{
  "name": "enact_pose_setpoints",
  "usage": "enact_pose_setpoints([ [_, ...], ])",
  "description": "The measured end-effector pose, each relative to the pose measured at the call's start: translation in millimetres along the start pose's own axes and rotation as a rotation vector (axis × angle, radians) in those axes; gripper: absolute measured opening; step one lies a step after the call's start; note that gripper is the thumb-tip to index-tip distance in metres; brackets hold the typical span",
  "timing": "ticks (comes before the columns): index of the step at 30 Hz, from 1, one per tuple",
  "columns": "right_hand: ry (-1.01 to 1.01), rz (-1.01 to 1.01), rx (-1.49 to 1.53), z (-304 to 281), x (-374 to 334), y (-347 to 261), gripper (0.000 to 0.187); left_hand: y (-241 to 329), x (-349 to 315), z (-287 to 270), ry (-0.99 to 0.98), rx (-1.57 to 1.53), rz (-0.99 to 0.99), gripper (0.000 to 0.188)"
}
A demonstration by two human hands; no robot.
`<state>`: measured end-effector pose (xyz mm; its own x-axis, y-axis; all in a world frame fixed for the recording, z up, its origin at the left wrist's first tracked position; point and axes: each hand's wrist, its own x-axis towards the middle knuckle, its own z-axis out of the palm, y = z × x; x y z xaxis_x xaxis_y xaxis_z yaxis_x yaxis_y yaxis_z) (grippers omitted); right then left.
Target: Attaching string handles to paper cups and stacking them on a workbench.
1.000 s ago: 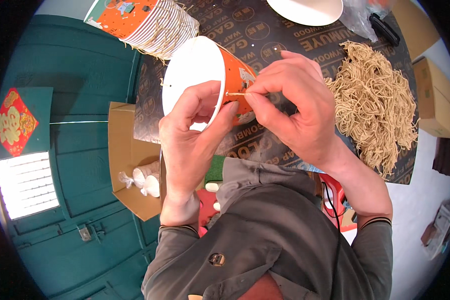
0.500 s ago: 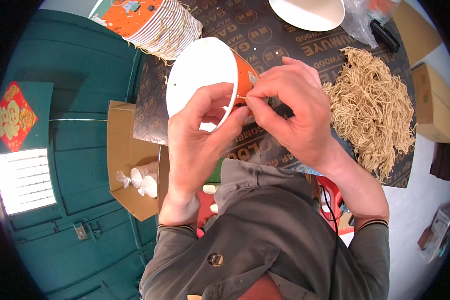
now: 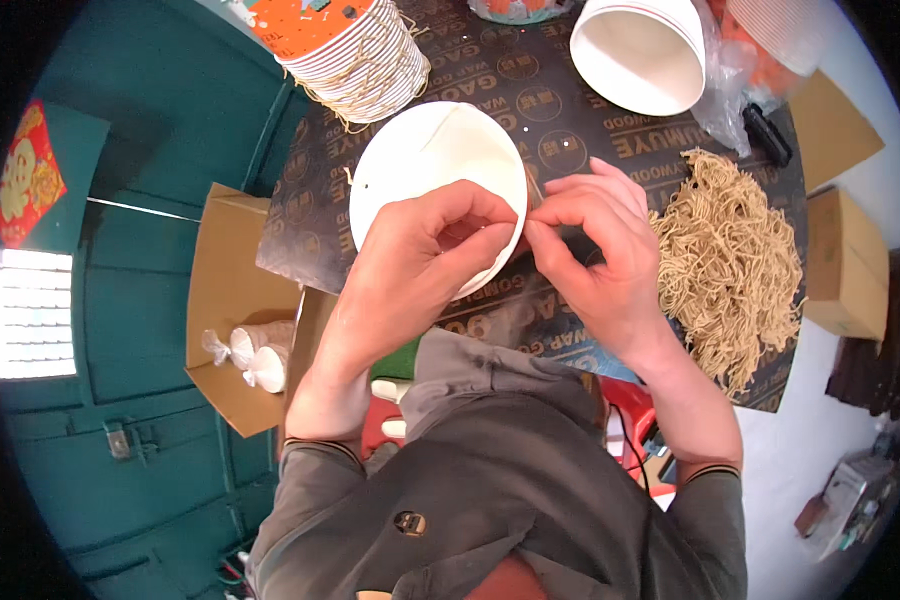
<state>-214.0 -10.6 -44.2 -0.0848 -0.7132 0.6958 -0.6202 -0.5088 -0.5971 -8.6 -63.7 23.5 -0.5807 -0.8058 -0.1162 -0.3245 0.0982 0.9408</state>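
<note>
A white-lined paper bucket point(image 3: 400, 165) tilts toward me over the table, with a thin cord point(image 3: 440, 130) lying across its inside. A knotted bit of cord point(image 3: 349, 177) sticks out at its left edge. My left hand point(image 3: 435, 250) reaches over the near rim, its thumb and forefinger pinched together against the right side of the rim. Just outside that rim, my right hand point(image 3: 600, 240) is pinched closed, its fingertips almost meeting the left ones. The cord end between them is mostly hidden by the fingers.
Nested orange-printed buckets point(image 3: 355, 60) with cord handles lie at the far left. White buckets point(image 3: 640, 60) stand at the far right, near a black tool-like object point(image 3: 767, 135). A heap of tan cords point(image 3: 730, 270) spreads on the right. An open carton point(image 3: 235, 290) stands at left.
The bucket has turned so its inside faces me more. My left thumb has come from outside the rim to the inside. The right hand stays pinched beside the rim. The whole view has shifted.
</note>
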Motion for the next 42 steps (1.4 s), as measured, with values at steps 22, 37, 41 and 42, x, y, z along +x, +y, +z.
enact_pose_setpoints([
  [22,-0.137,0.309,0.210,-19,38,-27,0.014,-16,23,-12,-0.036,-0.045,0.226,0.018],
  [37,-0.183,0.191,0.016,-10,31,-31,0.024,-30,32,-17,-0.102,-0.206,0.241,0.020],
  [41,-0.160,0.223,0.045,-9,35,-33,0.025,-30,32,-15,-0.108,-0.296,0.154,0.017],
  [42,-0.151,0.238,0.091,-10,36,-31,0.024,-31,32,-15,-0.145,-0.384,0.139,0.018],
])
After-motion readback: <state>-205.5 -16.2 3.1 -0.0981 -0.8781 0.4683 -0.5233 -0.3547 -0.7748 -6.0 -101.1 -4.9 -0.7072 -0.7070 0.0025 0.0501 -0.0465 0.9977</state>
